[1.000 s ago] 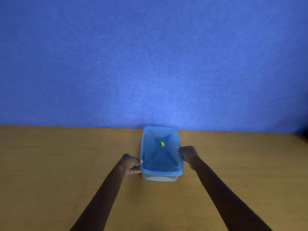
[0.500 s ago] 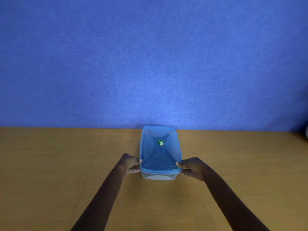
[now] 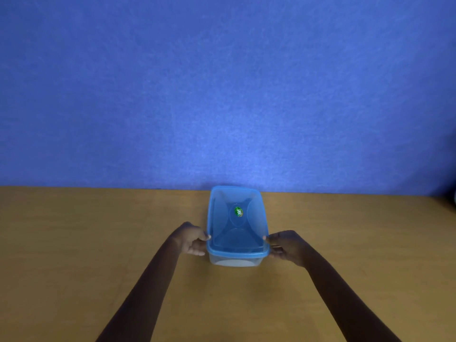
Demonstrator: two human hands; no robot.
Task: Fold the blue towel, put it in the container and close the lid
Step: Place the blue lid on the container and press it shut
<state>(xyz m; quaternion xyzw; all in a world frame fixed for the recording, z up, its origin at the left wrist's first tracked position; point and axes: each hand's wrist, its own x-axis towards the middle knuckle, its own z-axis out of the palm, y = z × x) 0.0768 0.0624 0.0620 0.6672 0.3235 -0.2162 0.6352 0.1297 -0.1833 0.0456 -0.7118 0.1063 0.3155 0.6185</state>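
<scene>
A clear rectangular container [image 3: 234, 261] stands on the wooden table, against the blue back wall. A translucent blue lid [image 3: 237, 228] with a green oval sticker lies on top of it. My left hand [image 3: 191, 239] pinches the lid's near left corner, thumb on the rim. My right hand [image 3: 286, 245] pinches the near right corner the same way. The blue towel cannot be made out through the lid and the cloudy wall.
The wooden table [image 3: 86, 243] stretches wide to both sides and toward me. A blue fabric wall [image 3: 222, 95] rises right behind the container. A dark object [image 3: 453, 197] shows at the far right edge.
My right hand slid from the middle of the lid's right edge down to its near right corner. The left hand stayed at the near left corner.
</scene>
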